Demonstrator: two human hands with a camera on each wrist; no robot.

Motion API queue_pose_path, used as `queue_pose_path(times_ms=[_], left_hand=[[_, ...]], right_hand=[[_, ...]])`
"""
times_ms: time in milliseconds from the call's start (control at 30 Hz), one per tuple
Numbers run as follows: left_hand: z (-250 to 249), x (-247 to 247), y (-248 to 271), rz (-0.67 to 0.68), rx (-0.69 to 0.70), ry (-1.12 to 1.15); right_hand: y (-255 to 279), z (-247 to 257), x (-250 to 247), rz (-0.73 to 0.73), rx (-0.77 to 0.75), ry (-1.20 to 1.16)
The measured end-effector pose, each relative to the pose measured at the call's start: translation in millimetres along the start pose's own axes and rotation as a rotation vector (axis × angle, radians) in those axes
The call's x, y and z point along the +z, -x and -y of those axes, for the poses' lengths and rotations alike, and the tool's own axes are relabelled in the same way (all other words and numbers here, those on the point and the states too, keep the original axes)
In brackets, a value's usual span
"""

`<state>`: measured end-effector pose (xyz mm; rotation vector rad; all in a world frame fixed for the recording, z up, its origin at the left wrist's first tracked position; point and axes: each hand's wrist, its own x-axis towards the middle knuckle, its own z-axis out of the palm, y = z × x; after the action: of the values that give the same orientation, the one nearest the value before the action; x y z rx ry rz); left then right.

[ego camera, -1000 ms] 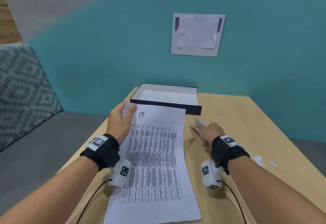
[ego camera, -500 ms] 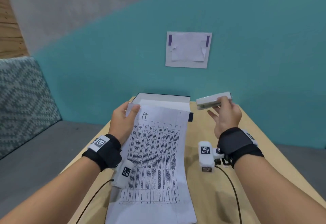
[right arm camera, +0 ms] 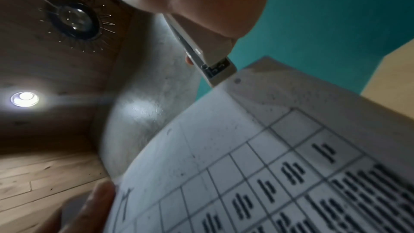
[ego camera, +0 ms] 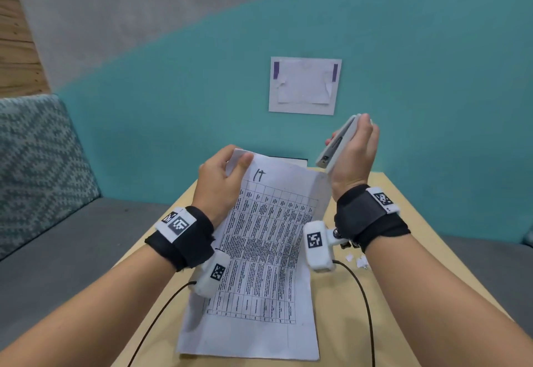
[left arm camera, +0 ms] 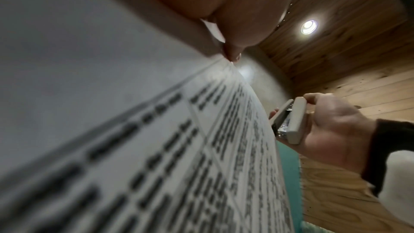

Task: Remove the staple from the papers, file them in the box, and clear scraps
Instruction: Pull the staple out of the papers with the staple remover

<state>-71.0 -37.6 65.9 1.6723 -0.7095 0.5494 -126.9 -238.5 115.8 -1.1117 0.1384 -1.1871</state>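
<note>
The stapled papers (ego camera: 259,254), white sheets with a printed table, are lifted at their far end off the wooden table (ego camera: 409,303). My left hand (ego camera: 227,170) pinches their top left corner between thumb and fingers; the staple itself does not show. My right hand (ego camera: 353,150) grips a white stapler (ego camera: 339,144) in the air to the right of the papers' top edge, its end pointing down toward them. The stapler (left arm camera: 291,121) and the papers (left arm camera: 179,148) also show in the left wrist view. The dark box (ego camera: 288,159) is almost wholly hidden behind the papers.
Small white paper scraps (ego camera: 357,260) lie on the table just right of the papers, under my right wrist. A grey sofa with a patterned cushion (ego camera: 37,170) stands left of the table. The teal wall behind carries a taped sheet (ego camera: 304,85).
My right hand took the stapler off the table, raised it and turned it from level to steeply tilted. My left hand lifted the papers' top corner higher.
</note>
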Motion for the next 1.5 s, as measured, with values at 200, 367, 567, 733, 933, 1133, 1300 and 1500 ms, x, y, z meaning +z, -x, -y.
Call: queue_pose_path(times_ms=[200,367,567,733,933,1133,1300,1500], left_hand=[[-13.4,3.8,1.3,-0.008,0.052,-0.018],[-17.8,8.3,3.1,-0.014,0.067,-0.024],[-20.9,1.8,1.8,-0.026,0.053,0.018],[-26.4,0.2,2.8,-0.024,0.029,0.062],[-27.5,3.2,4.1,-0.002,0.034,0.079],[-30.5,4.0,5.4,0.008,0.04,0.082],[-31.5,3.9,5.5,0.01,0.04,0.098],[-31.7,4.1,5.1,0.008,0.048,0.09]], right_hand=[[8.8,-0.1,8.2,0.146,0.038,0.074],[16.3,1.6,14.5,0.226,0.073,0.173],[8.0,2.9,3.9,0.065,-0.066,0.387],[-1.3,5.3,-6.0,0.02,-0.009,0.373],[-4.1,-0.1,-10.7,-0.028,-0.023,0.371],[-3.6,1.2,-10.3,-0.066,-0.034,0.329],[-4.7,2.0,-10.4,-0.058,-0.016,0.303],[-8.0,-0.4,-10.8,-0.043,-0.001,0.299]])
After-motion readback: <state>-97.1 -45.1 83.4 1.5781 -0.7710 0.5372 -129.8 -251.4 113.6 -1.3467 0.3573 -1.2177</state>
